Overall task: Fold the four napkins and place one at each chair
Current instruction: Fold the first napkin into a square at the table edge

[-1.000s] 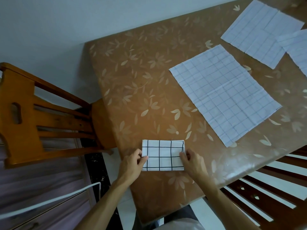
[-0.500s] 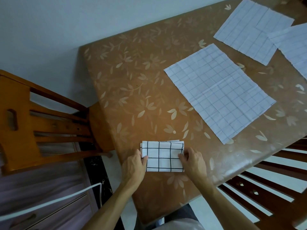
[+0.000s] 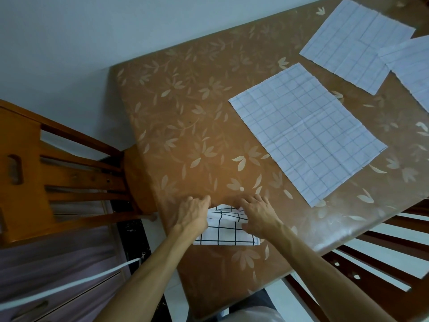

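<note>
Head view: left hand [image 3: 193, 216] and right hand [image 3: 257, 214] grip checked napkin [image 3: 222, 233]; unfolded napkins [image 3: 306, 133] beyond.

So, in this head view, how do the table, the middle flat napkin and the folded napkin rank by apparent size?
1. table
2. middle flat napkin
3. folded napkin, partly covered and nearest the camera, yet clearly smallest

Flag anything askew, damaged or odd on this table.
Nothing looks spilled or torn. The folded napkin between the left hand and right hand has a rumpled, raised upper layer rather than lying flat. At far right, the edge napkin overlaps a corner of the far napkin.
</note>
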The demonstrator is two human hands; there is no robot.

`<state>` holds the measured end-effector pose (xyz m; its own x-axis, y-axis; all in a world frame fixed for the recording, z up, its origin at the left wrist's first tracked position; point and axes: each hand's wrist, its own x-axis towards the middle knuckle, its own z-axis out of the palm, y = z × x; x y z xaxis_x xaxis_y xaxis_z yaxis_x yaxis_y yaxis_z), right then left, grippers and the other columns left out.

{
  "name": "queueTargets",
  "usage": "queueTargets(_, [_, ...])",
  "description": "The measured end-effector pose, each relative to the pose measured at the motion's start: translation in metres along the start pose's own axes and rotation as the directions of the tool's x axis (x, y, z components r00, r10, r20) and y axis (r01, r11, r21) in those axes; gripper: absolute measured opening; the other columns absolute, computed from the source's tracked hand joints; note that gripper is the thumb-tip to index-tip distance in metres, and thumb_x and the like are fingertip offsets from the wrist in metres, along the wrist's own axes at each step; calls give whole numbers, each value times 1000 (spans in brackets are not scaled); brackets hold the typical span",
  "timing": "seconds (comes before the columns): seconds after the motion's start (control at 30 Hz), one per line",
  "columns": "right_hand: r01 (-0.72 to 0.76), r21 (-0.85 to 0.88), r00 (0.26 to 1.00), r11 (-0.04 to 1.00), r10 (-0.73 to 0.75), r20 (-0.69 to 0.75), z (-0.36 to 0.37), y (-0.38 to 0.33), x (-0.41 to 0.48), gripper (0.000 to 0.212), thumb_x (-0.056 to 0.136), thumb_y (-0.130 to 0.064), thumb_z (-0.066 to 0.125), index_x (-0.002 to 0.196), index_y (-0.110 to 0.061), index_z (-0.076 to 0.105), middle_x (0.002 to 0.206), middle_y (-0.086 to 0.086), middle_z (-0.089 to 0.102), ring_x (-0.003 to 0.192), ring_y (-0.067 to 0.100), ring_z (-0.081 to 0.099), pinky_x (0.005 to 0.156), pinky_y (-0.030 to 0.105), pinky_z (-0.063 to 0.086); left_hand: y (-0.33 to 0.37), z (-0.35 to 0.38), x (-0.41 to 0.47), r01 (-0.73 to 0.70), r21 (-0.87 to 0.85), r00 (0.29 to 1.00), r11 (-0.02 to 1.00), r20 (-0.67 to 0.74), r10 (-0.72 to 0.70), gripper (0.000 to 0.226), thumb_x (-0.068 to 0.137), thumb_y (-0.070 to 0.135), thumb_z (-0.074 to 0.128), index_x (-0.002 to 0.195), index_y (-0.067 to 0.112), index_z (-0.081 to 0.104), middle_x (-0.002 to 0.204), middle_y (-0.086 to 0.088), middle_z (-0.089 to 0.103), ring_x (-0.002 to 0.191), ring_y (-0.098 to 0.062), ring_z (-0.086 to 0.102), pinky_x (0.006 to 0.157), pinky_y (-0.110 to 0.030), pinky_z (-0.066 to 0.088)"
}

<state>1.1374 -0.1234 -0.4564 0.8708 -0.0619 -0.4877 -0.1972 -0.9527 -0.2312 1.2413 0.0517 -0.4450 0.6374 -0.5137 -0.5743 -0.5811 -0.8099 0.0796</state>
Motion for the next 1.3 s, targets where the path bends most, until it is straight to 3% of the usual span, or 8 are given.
queueTargets(0.13, [52, -16, 999, 999, -52, -11, 2, 4, 4, 46, 73, -29, 70, 117, -24, 56, 128, 0, 49, 120, 23, 41, 102, 33, 36, 4, 0, -3, -56, 69, 998, 996, 15, 55, 20, 85, 9, 64, 102, 18, 63, 110, -4, 56, 109, -24, 48, 87, -33, 47])
queueTargets(0.3, [105, 119, 994, 987, -100, -53, -13, 3, 9, 54, 75, -24, 69, 123, -18, 44, 115, -1, 58, 106, 22, 52, 97, 33, 41, -1, -11, -12, -136, -191, 981, 972, -165, 104, 15, 85, 15, 70, 95, 19, 61, 96, 4, 60, 92, -17, 58, 70, -28, 46])
queueTargets(0.53, [289, 156, 784, 944, -140, -604, -60, -9, 21, 17, 75, -20, 46, 83, -18, 60, 85, -3, 56, 76, 19, 46, 64, 28, 36, -28, -36, -15, -259, -168, 734, 951, -674, 81, 30, 70, 7, 69, 87, 25, 52, 93, 8, 54, 84, -18, 52, 73, -40, 47])
queueTargets(0.7, [231, 117, 836, 966, -136, -532, -41, -10, 29, 31, 63, 3, 68, 83, -20, 59, 88, -2, 54, 80, 19, 47, 70, 22, 29, -33, -19, -18, -175, -155, 827, 972, -560, 59, 49, 60, -4, 76, 97, 23, 58, 106, 5, 51, 95, -20, 52, 83, -36, 48])
queueTargets(0.8, [185, 147, 935, 972, -128, -330, -12, -4, 23, 36, 60, -3, 76, 89, -21, 64, 98, -1, 56, 86, 20, 53, 76, 31, 51, -31, 10, -23, -150, -168, 950, 974, -296, 96, 54, 75, 28, 80, 122, 23, 54, 136, 1, 42, 124, -21, 46, 97, -32, 47])
queueTargets(0.9, [188, 165, 972, 968, -159, -173, 5, 3, 13, 30, 75, -31, 75, 102, -22, 67, 118, 0, 53, 104, 20, 52, 90, 36, 51, -27, 28, -31, -116, -174, 985, 978, -148, 91, 67, 82, 59, 60, 137, 23, 47, 158, -6, 17, 143, -24, 25, 109, -39, 40])
queueTargets(1.03, [204, 155, 960, 967, -166, -225, 8, 7, 11, 40, 76, -49, 74, 105, -23, 70, 118, 1, 56, 104, 20, 56, 90, 35, 50, -23, 36, -29, -110, -160, 958, 981, -281, 62, 52, 87, 60, 58, 125, 23, 59, 153, -9, 35, 136, -26, 39, 102, -41, 47])
queueTargets(1.3, [163, 133, 952, 978, -121, -281, 18, 15, 9, 25, 73, -31, 82, 95, -26, 73, 118, 1, 62, 106, 22, 63, 84, 41, 57, -14, 47, -26, -132, -107, 936, 986, -340, 88, 42, 64, 19, 90, 100, 20, 70, 114, -6, 60, 111, -24, 55, 82, -32, 55])
